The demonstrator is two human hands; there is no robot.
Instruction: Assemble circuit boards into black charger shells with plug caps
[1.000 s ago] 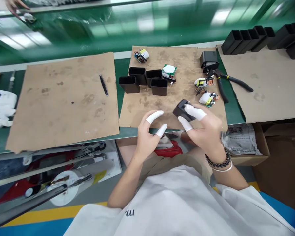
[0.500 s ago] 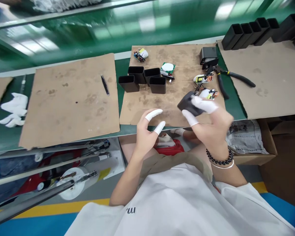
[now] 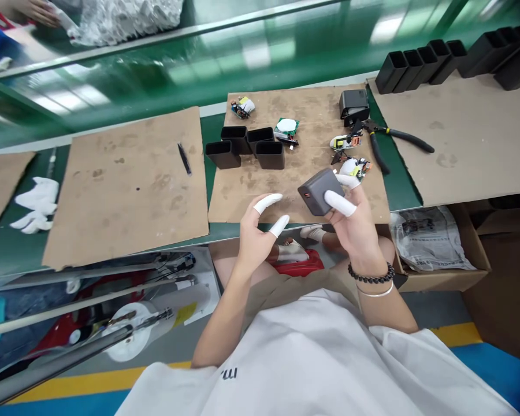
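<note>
My right hand (image 3: pixel 354 216) grips a dark charger housing (image 3: pixel 319 192) between thumb and fingers, above the front of the middle cardboard sheet (image 3: pixel 242 202). A small port with orange in it shows on the housing's left end. My left hand (image 3: pixel 260 231) holds nothing, its thumb and forefinger apart, near the table's front edge. White finger cots cover fingertips on both hands. Several open black sleeves (image 3: pixel 270 156) stand behind my left hand. Circuit assemblies (image 3: pixel 355 167) lie just beyond my right hand, and a green circuit board (image 3: pixel 287 126) with a white pad lies farther back.
Pliers (image 3: pixel 379 138) lie open across the sheet's right edge, by another black housing (image 3: pixel 354 105). Black tweezers (image 3: pixel 184 159) rest on the left cardboard. More black sleeves (image 3: pixel 391 72) stand at back right. Across the green barrier, another person's hand (image 3: pixel 43 13) shows.
My right hand has turned the housing over, so its port end now shows, and moved slightly left. My left hand keeps its pose. The view has shifted a little.
</note>
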